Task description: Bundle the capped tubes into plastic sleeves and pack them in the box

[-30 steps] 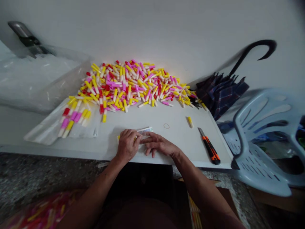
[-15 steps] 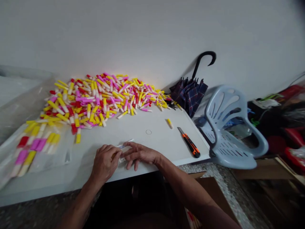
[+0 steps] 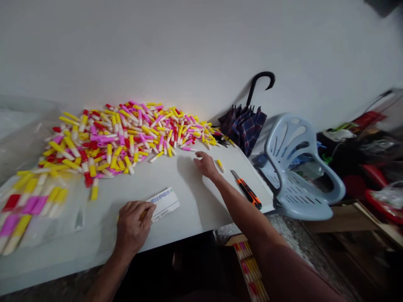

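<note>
My left hand (image 3: 132, 224) rests near the white table's front edge, closed around a yellow-ended tube. A white card label (image 3: 164, 204) with blue print sticks out past its fingers. My right hand (image 3: 206, 164) lies farther up the white table (image 3: 185, 205), fingers slightly apart and empty. It is just beside a loose yellow-and-white tube (image 3: 220, 165). A large heap of yellow, pink, red and white tubes (image 3: 110, 142) spreads to the left of it. An orange-and-black utility knife (image 3: 247, 191) lies to the right of my right hand.
A clear plastic bag of tubes (image 3: 31, 205) lies at the table's left. A plaid umbrella (image 3: 242, 126) leans on the wall behind a pale blue plastic seat (image 3: 296, 176). A cardboard box (image 3: 247, 264) sits below the table edge, with cluttered red items (image 3: 371, 167) to the right.
My right hand has left the label and moved up and right across the table to the loose tube. My left hand still holds the label, now more visible. The view has turned slightly.
</note>
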`<action>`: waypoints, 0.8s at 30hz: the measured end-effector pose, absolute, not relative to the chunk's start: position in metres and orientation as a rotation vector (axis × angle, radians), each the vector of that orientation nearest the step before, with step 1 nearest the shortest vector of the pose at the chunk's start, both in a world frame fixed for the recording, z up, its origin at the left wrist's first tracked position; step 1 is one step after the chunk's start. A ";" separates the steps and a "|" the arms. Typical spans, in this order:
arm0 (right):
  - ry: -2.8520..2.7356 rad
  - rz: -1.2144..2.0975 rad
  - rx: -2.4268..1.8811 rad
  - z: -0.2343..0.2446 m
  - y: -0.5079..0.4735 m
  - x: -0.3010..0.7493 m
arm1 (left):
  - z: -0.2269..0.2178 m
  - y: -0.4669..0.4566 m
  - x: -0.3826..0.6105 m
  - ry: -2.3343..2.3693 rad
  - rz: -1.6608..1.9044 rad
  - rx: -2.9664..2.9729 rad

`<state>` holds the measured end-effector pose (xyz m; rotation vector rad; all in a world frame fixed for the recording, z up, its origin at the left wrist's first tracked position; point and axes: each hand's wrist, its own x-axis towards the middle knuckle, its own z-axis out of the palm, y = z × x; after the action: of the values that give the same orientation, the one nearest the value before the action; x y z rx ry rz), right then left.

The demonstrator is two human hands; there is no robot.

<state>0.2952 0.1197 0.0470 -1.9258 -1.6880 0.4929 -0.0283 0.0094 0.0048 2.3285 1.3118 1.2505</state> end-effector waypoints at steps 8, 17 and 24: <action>-1.876 0.364 -2.072 0.033 0.179 0.322 | 0.007 0.005 -0.027 1.310 1.286 2.300; -1.933 0.254 -2.152 0.028 0.196 0.329 | 0.008 0.004 -0.025 1.320 1.295 2.245; -2.069 0.187 -2.162 0.031 0.219 0.335 | 0.007 0.002 -0.025 1.324 1.293 2.231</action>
<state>0.3351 0.2194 0.0314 -2.1618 -2.0692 0.1866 -0.0253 0.0023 0.0066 2.2312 1.3242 1.2925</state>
